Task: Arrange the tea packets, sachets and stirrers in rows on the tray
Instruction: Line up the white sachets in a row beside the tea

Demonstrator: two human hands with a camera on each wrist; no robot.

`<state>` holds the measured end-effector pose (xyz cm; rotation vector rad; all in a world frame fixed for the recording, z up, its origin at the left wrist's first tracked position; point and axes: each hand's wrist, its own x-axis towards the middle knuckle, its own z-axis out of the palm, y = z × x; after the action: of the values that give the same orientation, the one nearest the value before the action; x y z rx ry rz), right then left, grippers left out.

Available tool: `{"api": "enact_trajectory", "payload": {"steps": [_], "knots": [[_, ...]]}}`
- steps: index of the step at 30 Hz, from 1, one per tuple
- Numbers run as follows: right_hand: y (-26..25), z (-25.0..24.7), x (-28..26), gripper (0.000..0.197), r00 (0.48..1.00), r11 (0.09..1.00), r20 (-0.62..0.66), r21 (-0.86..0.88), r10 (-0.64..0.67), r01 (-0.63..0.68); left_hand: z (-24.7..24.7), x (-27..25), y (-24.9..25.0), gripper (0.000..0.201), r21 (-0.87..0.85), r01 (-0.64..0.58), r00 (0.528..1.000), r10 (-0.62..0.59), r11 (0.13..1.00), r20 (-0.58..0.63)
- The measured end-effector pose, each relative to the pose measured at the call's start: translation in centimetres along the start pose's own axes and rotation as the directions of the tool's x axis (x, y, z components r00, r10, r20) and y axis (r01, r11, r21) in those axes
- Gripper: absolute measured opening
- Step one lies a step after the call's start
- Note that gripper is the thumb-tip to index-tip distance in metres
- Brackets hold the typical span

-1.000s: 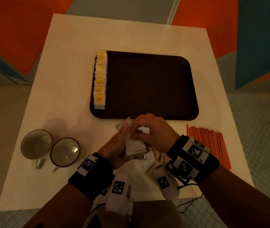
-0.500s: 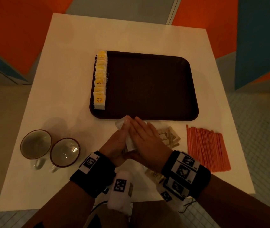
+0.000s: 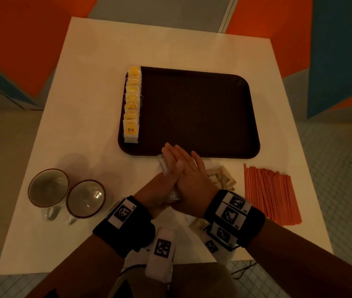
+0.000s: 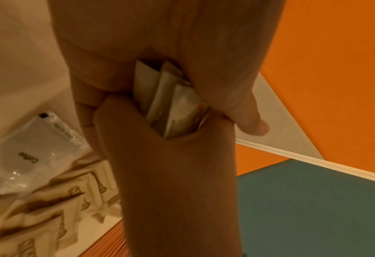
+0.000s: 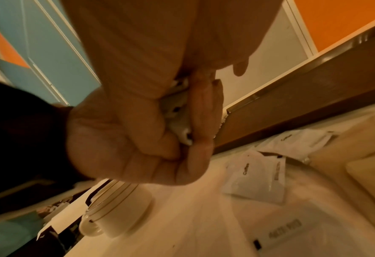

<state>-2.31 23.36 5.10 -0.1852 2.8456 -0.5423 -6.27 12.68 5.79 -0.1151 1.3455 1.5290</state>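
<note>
In the head view, the left hand (image 3: 163, 183) and right hand (image 3: 189, 177) are pressed palm to palm with straight fingers just off the near edge of the brown tray (image 3: 254, 117), sandwiching a small stack of white sachets (image 3: 163, 166) whose ends poke out at the fingertips and the heel of the palms. A row of yellow-labelled tea packets (image 3: 132, 104) stands along the tray's left edge. On the white table (image 3: 97, 72), brown sachets (image 3: 221, 178) lie just right of the hands, and a bundle of orange stirrers (image 3: 271, 194) lies near the right edge. Two cups (image 3: 66, 195) sit near the left edge, touching each other. The left wrist view shows the clamped sachets (image 4: 171, 102) edge-on between both palms, with a loose clear packet (image 4: 28, 156) and brown sachets (image 4: 50, 208) on the table below. The right wrist view shows the left hand (image 5: 127, 139) flat against the right palm, sachet ends (image 5: 179, 118) squeezed between, a cup (image 5: 118, 210) and more clear packets (image 5: 256, 177) beneath.
</note>
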Motion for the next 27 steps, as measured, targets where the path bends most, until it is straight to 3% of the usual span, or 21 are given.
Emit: {"api": "enact_trajectory", "payload": {"steps": [2, 10, 13, 16, 18, 21, 24, 27], "knots": [[0.1, -0.3, 0.2, 0.115, 1.000, 1.000, -0.019, 0.020, -0.010, 0.011, 0.0, 0.0, -0.1, 0.071, -0.001, -0.012, 1.000, 0.012, 1.000, -0.003], [0.5, -0.1, 0.2, 0.086, 0.998, 0.990, -0.041, 0.131, -0.043, 0.048, -0.2, 0.1, -0.1, 0.058, -0.097, -0.011, 0.999, 0.008, 0.995, -0.032], [0.8, 0.1, 0.3, 0.081, 0.998, 0.992, -0.011, 0.110, -0.062, 0.062, -0.2, 0.1, 0.0, 0.051, -0.092, 0.014, 0.995, -0.023, 0.996, -0.096], [0.9, 0.3, 0.2, 0.079, 0.997, 0.995, -0.010, 0.071, -0.075, 0.075, 0.0, 0.2, 0.3, 0.045, -0.055, 0.061, 0.995, -0.065, 0.997, -0.076], [0.5, 0.6, 0.4, 0.070, 0.995, 0.991, -0.040, 0.094, -0.091, 0.094, 0.0, 0.3, 0.2, 0.037, 0.010, 0.043, 0.997, -0.042, 0.999, -0.070], [0.2, 0.7, 0.8, 0.064, 0.997, 0.987, -0.051, 0.145, -0.066, 0.073, 0.2, 0.5, -0.1, 0.047, 0.093, 0.007, 0.998, -0.001, 0.996, -0.063], [0.3, 0.1, 0.8, 0.055, 0.993, 0.998, -0.117, 0.064, 0.000, 0.007, 0.1, 0.7, -0.3, 0.020, 0.113, -0.051, 0.995, 0.060, 0.992, -0.079], [0.0, 0.3, 0.5, 0.047, 0.969, 0.999, -0.244, 0.011, 0.043, -0.041, 0.2, 1.0, -0.4, 0.040, 0.068, -0.134, 0.986, 0.140, 0.989, -0.093]]}}
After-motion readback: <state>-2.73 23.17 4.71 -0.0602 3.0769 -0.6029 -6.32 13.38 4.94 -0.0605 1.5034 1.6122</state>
